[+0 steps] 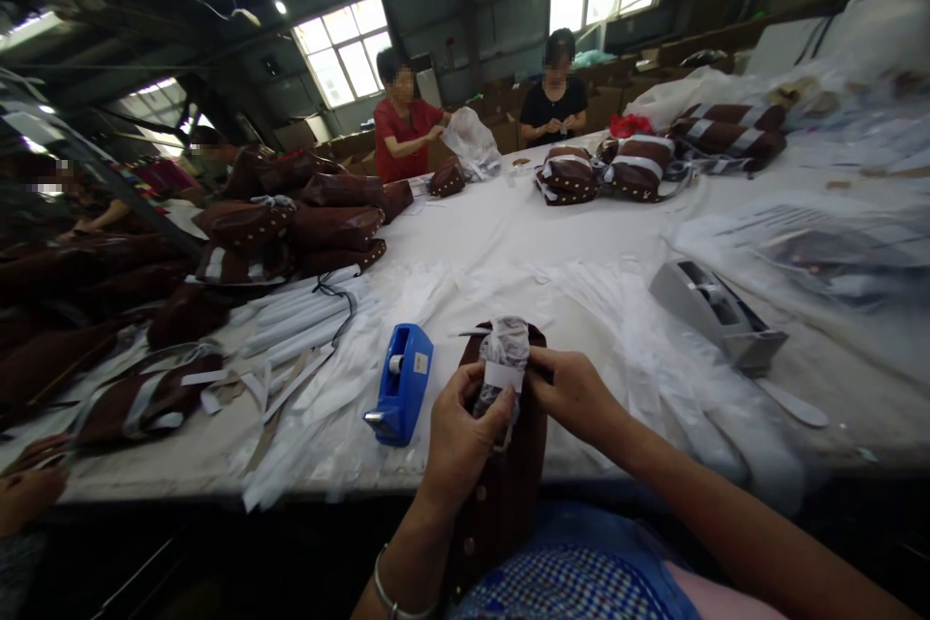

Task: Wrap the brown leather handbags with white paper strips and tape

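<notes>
My left hand [465, 426] pinches a bundle wrapped in clear plastic [509, 341], with thumb and fingers closed around its lower part. A white paper band [503, 376] goes across the bundle. Beneath it lies a brown studded bag [524, 465], reaching from the table edge down toward my lap. At the bundle's right side, over the bag's edge, my right hand [571, 392] has its fingers bent and closed; what is between the fingertips is hidden. To the left of my hands stands a blue tape dispenser [413, 378].
A grey tape dispenser [716, 305] stands at right. Brown bags [334, 223] are piled at left, near white rolled strips [297, 310]. Thin plastic sheets [639, 358] cover the near table. Two people [407, 131] work across it; another person's hand [33, 489] shows at far left.
</notes>
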`<act>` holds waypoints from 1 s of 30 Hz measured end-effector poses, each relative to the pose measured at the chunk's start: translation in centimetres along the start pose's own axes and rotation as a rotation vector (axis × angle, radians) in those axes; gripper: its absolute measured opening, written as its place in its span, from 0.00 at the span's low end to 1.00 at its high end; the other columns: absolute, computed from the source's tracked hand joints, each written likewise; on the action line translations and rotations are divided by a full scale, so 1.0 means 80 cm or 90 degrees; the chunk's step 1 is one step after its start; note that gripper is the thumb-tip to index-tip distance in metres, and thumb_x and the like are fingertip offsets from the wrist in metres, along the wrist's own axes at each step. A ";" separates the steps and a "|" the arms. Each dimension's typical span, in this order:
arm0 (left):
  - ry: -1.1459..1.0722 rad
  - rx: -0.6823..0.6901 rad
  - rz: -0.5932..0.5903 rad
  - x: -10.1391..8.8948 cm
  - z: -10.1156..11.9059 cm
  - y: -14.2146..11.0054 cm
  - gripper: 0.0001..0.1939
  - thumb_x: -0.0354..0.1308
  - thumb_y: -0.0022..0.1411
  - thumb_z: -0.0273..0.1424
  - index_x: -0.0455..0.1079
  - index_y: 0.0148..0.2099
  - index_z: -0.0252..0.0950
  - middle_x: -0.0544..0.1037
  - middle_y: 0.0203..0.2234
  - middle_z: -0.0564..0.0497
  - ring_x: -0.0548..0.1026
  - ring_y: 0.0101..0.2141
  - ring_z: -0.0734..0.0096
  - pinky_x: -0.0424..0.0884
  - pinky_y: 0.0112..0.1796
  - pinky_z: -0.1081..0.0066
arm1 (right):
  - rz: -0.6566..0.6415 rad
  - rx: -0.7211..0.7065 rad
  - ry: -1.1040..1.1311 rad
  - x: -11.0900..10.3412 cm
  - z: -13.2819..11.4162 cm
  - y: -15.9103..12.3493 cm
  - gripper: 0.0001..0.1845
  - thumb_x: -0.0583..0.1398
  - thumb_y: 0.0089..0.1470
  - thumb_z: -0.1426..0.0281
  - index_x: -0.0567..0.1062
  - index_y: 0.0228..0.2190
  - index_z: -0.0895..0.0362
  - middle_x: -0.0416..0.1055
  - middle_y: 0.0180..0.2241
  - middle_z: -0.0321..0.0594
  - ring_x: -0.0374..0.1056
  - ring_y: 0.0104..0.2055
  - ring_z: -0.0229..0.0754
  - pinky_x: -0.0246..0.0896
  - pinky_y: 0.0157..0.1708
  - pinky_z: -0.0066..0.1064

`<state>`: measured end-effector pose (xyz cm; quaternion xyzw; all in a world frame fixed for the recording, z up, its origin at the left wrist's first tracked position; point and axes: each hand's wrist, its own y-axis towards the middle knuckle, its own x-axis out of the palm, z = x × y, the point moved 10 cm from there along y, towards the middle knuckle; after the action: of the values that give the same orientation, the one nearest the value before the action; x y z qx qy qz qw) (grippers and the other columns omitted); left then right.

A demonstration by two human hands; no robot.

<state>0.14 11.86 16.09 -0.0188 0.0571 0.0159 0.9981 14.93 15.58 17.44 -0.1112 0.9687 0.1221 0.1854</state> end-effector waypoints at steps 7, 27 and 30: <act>0.075 0.014 0.019 0.003 0.007 -0.002 0.20 0.65 0.57 0.40 0.72 0.48 0.35 0.81 0.40 0.45 0.78 0.40 0.62 0.73 0.42 0.67 | -0.064 0.225 0.492 0.030 0.016 -0.031 0.35 0.68 0.52 0.58 0.69 0.59 0.51 0.77 0.32 0.36 0.67 0.23 0.34 0.65 0.23 0.27; 0.273 0.086 0.081 -0.044 -0.015 -0.104 0.51 0.70 0.52 0.36 0.46 0.72 0.49 0.56 0.68 0.43 0.59 0.65 0.46 0.61 0.61 0.48 | -0.023 0.271 0.674 0.047 0.012 -0.031 0.28 0.72 0.46 0.64 0.74 0.49 0.54 0.78 0.47 0.44 0.76 0.45 0.46 0.72 0.46 0.33; 0.375 0.046 0.084 -0.061 -0.040 -0.131 0.58 0.72 0.48 0.37 0.42 0.73 0.50 0.54 0.69 0.44 0.56 0.66 0.45 0.60 0.62 0.46 | 0.034 0.260 0.667 0.042 0.022 -0.027 0.30 0.72 0.46 0.62 0.74 0.50 0.54 0.79 0.43 0.42 0.77 0.42 0.44 0.73 0.42 0.30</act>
<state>-4.70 1.14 13.82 0.0169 0.3455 0.0726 0.9354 13.05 13.49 14.12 -0.0942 0.9377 -0.1346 -0.3060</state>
